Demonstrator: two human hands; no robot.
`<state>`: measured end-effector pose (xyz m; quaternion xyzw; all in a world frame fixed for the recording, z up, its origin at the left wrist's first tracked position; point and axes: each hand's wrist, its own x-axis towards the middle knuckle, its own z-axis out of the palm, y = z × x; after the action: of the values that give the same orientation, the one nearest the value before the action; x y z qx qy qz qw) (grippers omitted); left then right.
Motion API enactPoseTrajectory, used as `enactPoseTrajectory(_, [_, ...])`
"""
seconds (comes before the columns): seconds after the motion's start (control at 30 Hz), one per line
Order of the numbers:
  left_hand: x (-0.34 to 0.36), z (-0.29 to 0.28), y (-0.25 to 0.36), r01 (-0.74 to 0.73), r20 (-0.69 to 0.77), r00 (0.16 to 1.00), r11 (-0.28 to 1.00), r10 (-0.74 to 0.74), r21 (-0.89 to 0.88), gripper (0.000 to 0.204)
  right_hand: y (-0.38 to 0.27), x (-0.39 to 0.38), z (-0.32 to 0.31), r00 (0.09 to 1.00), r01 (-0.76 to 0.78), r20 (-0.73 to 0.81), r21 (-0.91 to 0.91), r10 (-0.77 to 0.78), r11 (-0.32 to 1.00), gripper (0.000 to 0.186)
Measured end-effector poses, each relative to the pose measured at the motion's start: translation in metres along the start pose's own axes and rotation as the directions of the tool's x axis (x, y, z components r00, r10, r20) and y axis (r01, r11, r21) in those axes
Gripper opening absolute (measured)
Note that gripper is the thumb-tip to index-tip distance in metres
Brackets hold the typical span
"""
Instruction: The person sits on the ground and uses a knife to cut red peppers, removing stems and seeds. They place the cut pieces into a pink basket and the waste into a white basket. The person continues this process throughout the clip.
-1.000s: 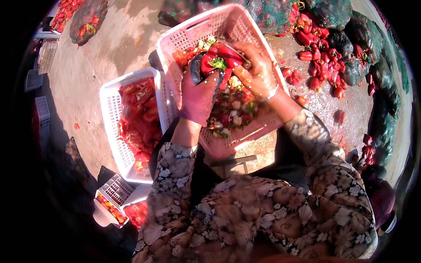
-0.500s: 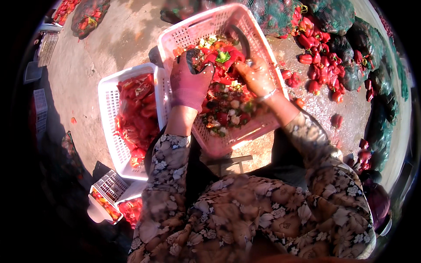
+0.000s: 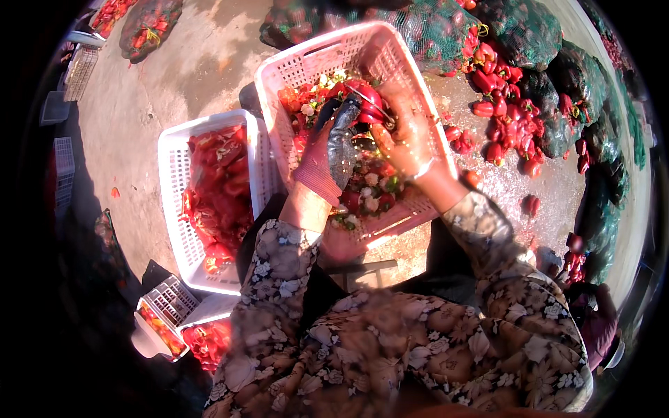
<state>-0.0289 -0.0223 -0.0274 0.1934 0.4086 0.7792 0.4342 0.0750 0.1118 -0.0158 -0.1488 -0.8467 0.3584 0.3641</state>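
My left hand point(image 3: 331, 153), in a pink glove with dark fingers, grips a red bell pepper point(image 3: 372, 103) from its left side. On the pepper's right, my bare right hand point(image 3: 408, 136) is closed around a curved knife point(image 3: 388, 121). Its blade shows only as a thin edge along the pepper, and the handle is hidden in the fingers. Both hands are above a pink slotted crate point(image 3: 383, 45) that holds pepper cores, seeds and red scraps point(image 3: 369, 195).
Left of the pink crate stands a white crate point(image 3: 173, 188) of red pepper pieces point(image 3: 219, 174). Loose red peppers point(image 3: 512, 118) lie on the ground at right, beside green mesh sacks point(image 3: 523, 31). Smaller crates point(image 3: 171, 303) stand at lower left; another person's sleeve point(image 3: 601, 324) shows at lower right.
The pepper has turned: its green stem end, visible before, is out of sight. My left hand has rotated and moved right. The knife blade, raised before, now lies against the pepper.
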Motion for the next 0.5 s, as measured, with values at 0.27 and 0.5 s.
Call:
enactPoseTrajectory(0.27, [0.001, 0.013, 0.019, 0.232, 0.081, 0.973, 0.895, -0.217, -0.380, 0.028, 0.007, -0.004, -0.006, 0.993, -0.003, 0.119, -0.025, 0.006, 1.000, 0.048])
enactPoseTrajectory(0.5, [-0.013, 0.016, 0.026, 0.031, 0.168, 0.984, 0.988, -0.057, 0.153, 0.028, 0.016, 0.002, -0.012, 0.994, 0.073, 0.082, -0.045, -0.069, 0.996, 0.053])
